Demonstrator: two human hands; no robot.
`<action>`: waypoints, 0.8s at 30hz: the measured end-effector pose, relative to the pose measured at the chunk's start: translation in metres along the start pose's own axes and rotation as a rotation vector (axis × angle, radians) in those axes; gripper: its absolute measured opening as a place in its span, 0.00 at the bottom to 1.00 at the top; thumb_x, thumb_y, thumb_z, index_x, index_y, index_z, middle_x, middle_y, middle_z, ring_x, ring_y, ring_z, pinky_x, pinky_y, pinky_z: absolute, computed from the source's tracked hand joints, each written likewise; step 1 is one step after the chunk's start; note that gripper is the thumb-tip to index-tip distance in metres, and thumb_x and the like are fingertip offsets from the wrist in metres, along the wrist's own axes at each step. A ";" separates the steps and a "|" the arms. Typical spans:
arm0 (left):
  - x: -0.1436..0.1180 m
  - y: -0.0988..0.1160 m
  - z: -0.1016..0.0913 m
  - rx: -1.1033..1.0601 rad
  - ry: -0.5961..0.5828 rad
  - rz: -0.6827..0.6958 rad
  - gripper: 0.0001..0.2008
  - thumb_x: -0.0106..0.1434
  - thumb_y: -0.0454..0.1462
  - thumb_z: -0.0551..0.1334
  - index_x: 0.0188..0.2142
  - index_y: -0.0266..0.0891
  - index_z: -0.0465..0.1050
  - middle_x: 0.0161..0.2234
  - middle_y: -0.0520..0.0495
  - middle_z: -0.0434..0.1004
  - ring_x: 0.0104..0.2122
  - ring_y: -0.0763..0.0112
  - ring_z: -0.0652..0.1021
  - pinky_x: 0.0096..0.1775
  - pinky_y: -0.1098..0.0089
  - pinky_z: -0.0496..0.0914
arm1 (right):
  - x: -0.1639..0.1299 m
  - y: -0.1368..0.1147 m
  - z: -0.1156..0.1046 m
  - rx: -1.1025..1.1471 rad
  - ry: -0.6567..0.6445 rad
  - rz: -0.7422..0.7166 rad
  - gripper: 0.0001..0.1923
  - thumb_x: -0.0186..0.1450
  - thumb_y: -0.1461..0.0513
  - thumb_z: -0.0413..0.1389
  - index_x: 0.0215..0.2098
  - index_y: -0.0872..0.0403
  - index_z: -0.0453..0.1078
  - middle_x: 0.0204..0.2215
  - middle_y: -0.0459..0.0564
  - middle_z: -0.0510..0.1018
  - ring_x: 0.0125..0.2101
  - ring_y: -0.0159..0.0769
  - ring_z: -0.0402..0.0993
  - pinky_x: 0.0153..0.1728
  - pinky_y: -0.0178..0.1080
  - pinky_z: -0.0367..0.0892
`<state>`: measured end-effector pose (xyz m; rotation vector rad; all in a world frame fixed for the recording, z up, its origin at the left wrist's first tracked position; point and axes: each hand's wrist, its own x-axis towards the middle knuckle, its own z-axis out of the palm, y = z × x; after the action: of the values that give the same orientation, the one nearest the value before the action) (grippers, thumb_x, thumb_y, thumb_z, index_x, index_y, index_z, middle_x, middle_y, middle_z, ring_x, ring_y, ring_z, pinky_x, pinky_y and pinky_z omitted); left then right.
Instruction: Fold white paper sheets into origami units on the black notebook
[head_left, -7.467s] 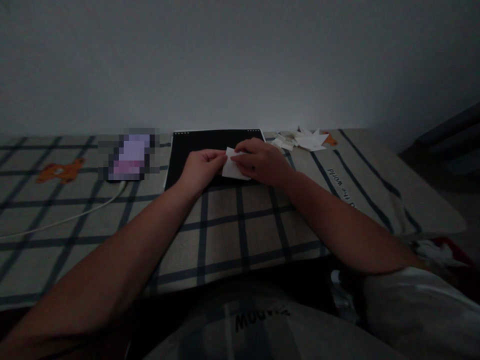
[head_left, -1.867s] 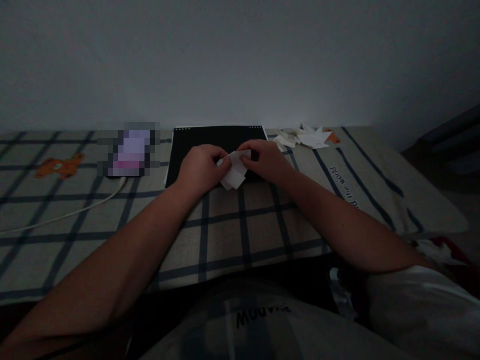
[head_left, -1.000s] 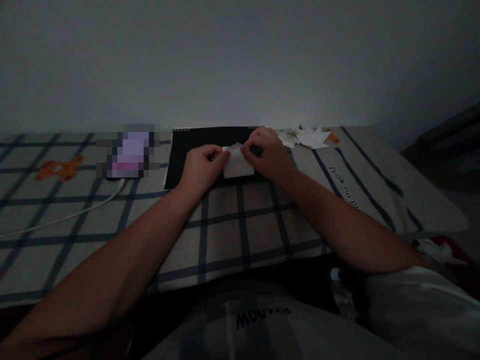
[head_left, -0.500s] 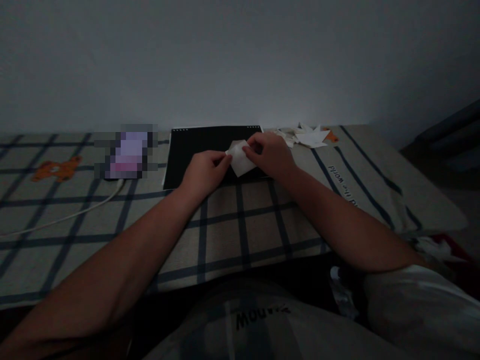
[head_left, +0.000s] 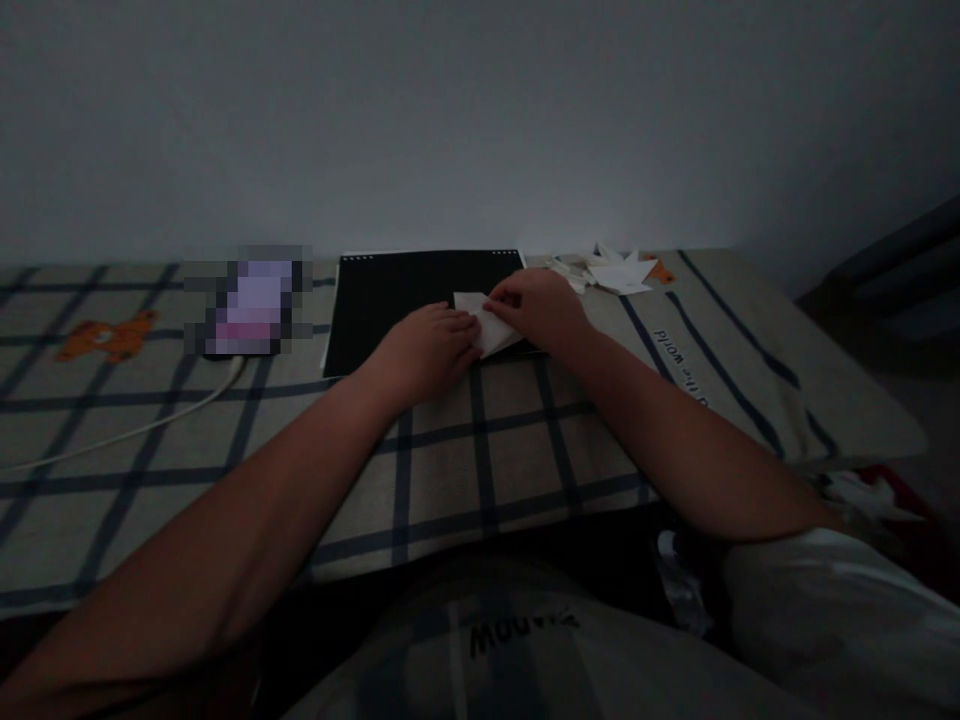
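Note:
A small piece of folded white paper [head_left: 492,332] lies at the front right part of a black pad [head_left: 390,290] with punched holes along its back edge. My left hand [head_left: 431,345] rests flat, its outstretched fingertips over the paper's left part. From the right, my right hand [head_left: 544,305] pinches the paper's upper right edge between thumb and fingers. Both hands cover part of the sheet, so its full outline is hidden.
Several folded white paper pieces [head_left: 619,270] lie right of the pad. A blurred-out phone [head_left: 255,305] with a white cable [head_left: 180,408] sits left on the checked cloth [head_left: 442,480]. Behind the table stands a plain wall [head_left: 450,120].
My left hand has gone from pinching the paper's left corner to lying flat on it. The paper has come down and now looks flatter; my right hand keeps its pinch.

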<state>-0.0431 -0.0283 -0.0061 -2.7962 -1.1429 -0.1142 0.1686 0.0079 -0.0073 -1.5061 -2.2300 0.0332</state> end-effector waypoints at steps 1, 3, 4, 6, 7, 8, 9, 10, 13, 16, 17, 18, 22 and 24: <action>0.000 0.001 -0.002 0.009 -0.046 -0.016 0.24 0.82 0.41 0.53 0.66 0.30 0.79 0.66 0.35 0.81 0.66 0.51 0.80 0.70 0.55 0.70 | 0.000 0.000 0.001 0.001 -0.001 0.006 0.11 0.74 0.57 0.62 0.45 0.52 0.87 0.41 0.53 0.88 0.41 0.43 0.79 0.42 0.43 0.62; -0.001 0.004 -0.007 0.015 -0.119 -0.045 0.26 0.83 0.41 0.52 0.68 0.29 0.76 0.69 0.34 0.78 0.69 0.52 0.77 0.71 0.56 0.69 | -0.001 0.000 0.002 0.008 -0.021 0.025 0.12 0.74 0.56 0.63 0.45 0.52 0.87 0.41 0.54 0.88 0.41 0.44 0.79 0.42 0.43 0.62; -0.002 0.006 -0.009 0.014 -0.146 -0.053 0.26 0.83 0.41 0.51 0.70 0.28 0.74 0.70 0.33 0.76 0.70 0.52 0.76 0.72 0.57 0.67 | -0.001 -0.001 0.003 0.012 -0.036 0.039 0.12 0.74 0.56 0.63 0.46 0.53 0.87 0.41 0.54 0.88 0.41 0.44 0.79 0.41 0.43 0.62; -0.003 0.009 -0.013 0.009 -0.178 -0.066 0.27 0.84 0.42 0.50 0.72 0.27 0.71 0.72 0.33 0.73 0.72 0.53 0.74 0.73 0.57 0.66 | -0.001 -0.004 0.003 0.019 -0.066 0.062 0.12 0.74 0.57 0.62 0.46 0.53 0.87 0.42 0.55 0.89 0.42 0.44 0.79 0.41 0.43 0.63; -0.003 0.011 -0.013 0.008 -0.187 -0.071 0.28 0.84 0.42 0.50 0.72 0.27 0.70 0.73 0.33 0.72 0.72 0.53 0.74 0.74 0.57 0.65 | -0.001 -0.005 0.002 0.019 -0.077 0.076 0.12 0.74 0.57 0.62 0.47 0.53 0.87 0.42 0.55 0.89 0.42 0.44 0.80 0.41 0.43 0.63; -0.004 0.012 -0.013 0.006 -0.195 -0.077 0.28 0.84 0.42 0.50 0.73 0.27 0.69 0.74 0.33 0.71 0.73 0.53 0.73 0.74 0.57 0.64 | -0.001 -0.007 0.002 0.017 -0.084 0.093 0.12 0.74 0.58 0.62 0.47 0.53 0.87 0.43 0.55 0.89 0.42 0.45 0.80 0.41 0.43 0.63; -0.004 0.012 -0.013 0.002 -0.202 -0.083 0.28 0.84 0.42 0.50 0.74 0.27 0.68 0.74 0.33 0.71 0.73 0.52 0.73 0.75 0.57 0.63 | -0.001 -0.009 0.002 0.013 -0.088 0.110 0.12 0.74 0.58 0.62 0.47 0.53 0.87 0.43 0.55 0.89 0.43 0.45 0.80 0.41 0.43 0.63; -0.004 0.012 -0.012 -0.005 -0.208 -0.091 0.28 0.84 0.41 0.50 0.74 0.27 0.67 0.74 0.33 0.70 0.73 0.52 0.72 0.75 0.57 0.62 | -0.002 -0.010 0.001 0.008 -0.087 0.125 0.12 0.74 0.58 0.61 0.47 0.53 0.87 0.43 0.56 0.89 0.43 0.45 0.81 0.41 0.43 0.63; -0.004 0.012 -0.011 -0.039 -0.214 -0.125 0.29 0.83 0.42 0.50 0.75 0.28 0.66 0.75 0.33 0.69 0.74 0.52 0.71 0.75 0.57 0.62 | -0.003 -0.014 -0.001 -0.016 -0.071 0.147 0.12 0.74 0.59 0.60 0.46 0.54 0.87 0.43 0.57 0.89 0.43 0.46 0.81 0.41 0.44 0.64; -0.005 0.013 -0.010 -0.058 -0.235 -0.141 0.29 0.83 0.42 0.51 0.76 0.28 0.65 0.76 0.33 0.67 0.76 0.52 0.69 0.76 0.58 0.59 | -0.005 -0.016 -0.002 -0.039 -0.065 0.138 0.12 0.74 0.60 0.60 0.45 0.54 0.87 0.43 0.57 0.89 0.43 0.47 0.81 0.42 0.44 0.65; -0.005 0.014 -0.010 -0.059 -0.243 -0.144 0.29 0.83 0.42 0.51 0.76 0.27 0.65 0.77 0.33 0.66 0.76 0.52 0.68 0.77 0.58 0.58 | -0.005 -0.017 -0.002 -0.046 -0.062 0.134 0.13 0.74 0.60 0.59 0.45 0.54 0.87 0.42 0.57 0.89 0.43 0.47 0.81 0.42 0.44 0.65; -0.005 0.014 -0.011 -0.060 -0.248 -0.147 0.30 0.83 0.42 0.51 0.76 0.27 0.64 0.77 0.33 0.66 0.76 0.52 0.68 0.77 0.58 0.58 | -0.005 -0.018 -0.002 -0.052 -0.057 0.131 0.13 0.74 0.60 0.59 0.45 0.54 0.87 0.42 0.57 0.89 0.42 0.47 0.81 0.43 0.44 0.65; -0.004 0.015 -0.011 -0.051 -0.223 -0.147 0.31 0.83 0.43 0.52 0.77 0.26 0.63 0.76 0.32 0.67 0.75 0.52 0.69 0.76 0.57 0.60 | -0.005 -0.015 -0.004 -0.051 -0.048 0.109 0.12 0.75 0.59 0.59 0.45 0.53 0.86 0.42 0.56 0.88 0.42 0.45 0.79 0.43 0.44 0.64; -0.004 0.015 -0.011 -0.039 -0.197 -0.138 0.30 0.83 0.44 0.52 0.75 0.27 0.66 0.75 0.33 0.70 0.74 0.52 0.70 0.75 0.58 0.62 | -0.005 -0.012 -0.004 -0.019 -0.049 0.111 0.13 0.76 0.57 0.60 0.46 0.52 0.86 0.41 0.55 0.88 0.41 0.45 0.78 0.41 0.43 0.63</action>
<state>-0.0352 -0.0433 0.0027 -2.8109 -1.3913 0.1319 0.1614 -0.0020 -0.0018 -1.6551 -2.1877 0.0846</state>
